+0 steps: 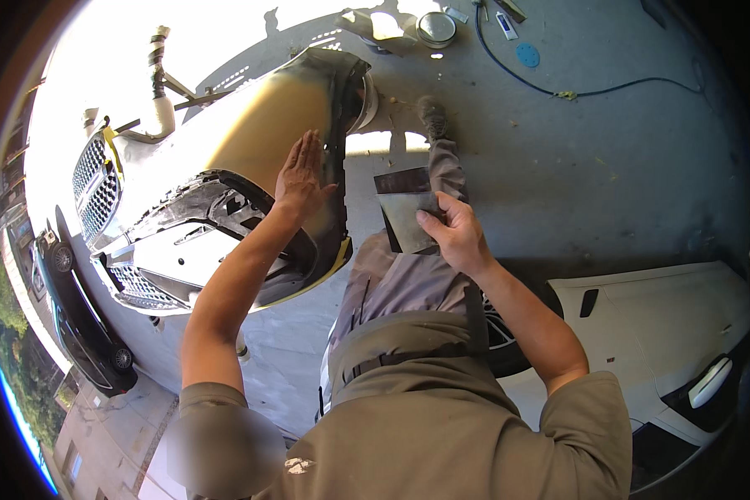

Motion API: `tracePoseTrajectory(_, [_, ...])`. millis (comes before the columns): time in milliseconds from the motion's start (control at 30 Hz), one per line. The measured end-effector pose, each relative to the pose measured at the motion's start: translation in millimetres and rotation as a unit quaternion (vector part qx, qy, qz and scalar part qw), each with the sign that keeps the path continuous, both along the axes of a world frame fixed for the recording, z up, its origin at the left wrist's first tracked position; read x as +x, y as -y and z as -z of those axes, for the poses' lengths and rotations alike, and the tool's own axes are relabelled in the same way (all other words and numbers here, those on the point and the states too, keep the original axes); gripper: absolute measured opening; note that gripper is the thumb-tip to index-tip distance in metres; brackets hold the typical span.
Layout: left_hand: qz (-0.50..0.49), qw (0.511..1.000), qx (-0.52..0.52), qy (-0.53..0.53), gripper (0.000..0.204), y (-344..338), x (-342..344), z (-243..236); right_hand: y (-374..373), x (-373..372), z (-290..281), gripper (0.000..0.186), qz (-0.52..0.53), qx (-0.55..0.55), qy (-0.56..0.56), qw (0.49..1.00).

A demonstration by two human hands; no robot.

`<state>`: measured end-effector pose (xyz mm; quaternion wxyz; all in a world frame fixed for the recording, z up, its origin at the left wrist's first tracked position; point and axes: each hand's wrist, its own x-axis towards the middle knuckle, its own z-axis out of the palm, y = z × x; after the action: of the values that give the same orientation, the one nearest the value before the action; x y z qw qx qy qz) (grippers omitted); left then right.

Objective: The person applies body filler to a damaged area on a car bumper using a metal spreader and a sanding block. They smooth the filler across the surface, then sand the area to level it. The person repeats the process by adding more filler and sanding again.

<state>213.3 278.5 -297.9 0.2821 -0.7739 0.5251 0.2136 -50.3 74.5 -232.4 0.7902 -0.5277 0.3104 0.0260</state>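
A car bumper cover (254, 133), white with a yellowish patch and fitted with a honeycomb grille (100, 187), is propped up to the person's front left and serves as the landmark here. The left hand's grip (303, 177) is open and empty, palm down with fingers straight and together, laid over the yellowish side of the bumper cover. Just right of the bumper cover, the right hand's grip (452, 223) is closed on a flat grey sheet (404, 215), thumb on top; a dark strip shows along its far edge, and whether it is one piece or several I cannot tell. Beyond the bumper cover's far right end lie a round tin (436, 29), a blue disc (527, 56) and a dark hose (617, 87); well right of it stands a white car (642, 321).
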Motion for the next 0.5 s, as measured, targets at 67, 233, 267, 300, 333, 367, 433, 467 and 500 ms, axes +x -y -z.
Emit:
tracePoseTrajectory(67, [0.004,0.999,0.017,-0.034,0.104,-19.5,-28.9,-5.2,-0.5,-0.1,-0.8,0.019,-0.002,-0.025,0.011,1.0])
tracePoseTrajectory(233, [0.005,0.993,0.007,-0.117,0.11,-70.0,-89.7,-7.9,-0.7,3.5,2.7,0.019,0.003,-0.015,0.014,1.0])
tracePoseTrajectory(267, [0.005,0.992,0.017,-0.128,0.111,-79.0,-101.3,-6.1,-0.7,4.5,3.7,0.018,0.006,-0.025,0.023,0.999])
tracePoseTrajectory(300, [0.005,0.99,0.04,-0.137,0.111,-88.7,-112.6,-4.8,-1.0,5.1,4.2,0.018,0.01,-0.019,0.029,0.999])
tracePoseTrajectory(333, [0.013,0.987,0.051,-0.149,0.111,-97.6,-122.9,-3.8,-0.8,5.3,5.1,0.017,0.016,0.003,0.038,0.999])
tracePoseTrajectory(367, [0.023,0.984,0.074,-0.159,0.111,-105.6,-132.3,-2.8,-0.7,5.3,5.5,0.017,0.016,-0.015,0.034,0.999])
tracePoseTrajectory(433, [0.042,0.981,0.06,-0.18,0.103,-119.6,-149.4,-4.9,0.9,4.0,7.0,0.017,0.023,-0.008,0.038,0.999])
tracePoseTrajectory(467, [0.071,0.976,0.092,-0.183,0.1,-123.6,-156.8,-7.4,2.5,3.0,7.8,0.016,0.02,-0.022,0.028,0.999])
tracePoseTrajectory(500, [0.1,0.973,0.105,-0.18,0.097,-125.2,-162.1,-10.9,4.5,2.2,8.9,0.016,0.018,-0.022,0.025,0.999])
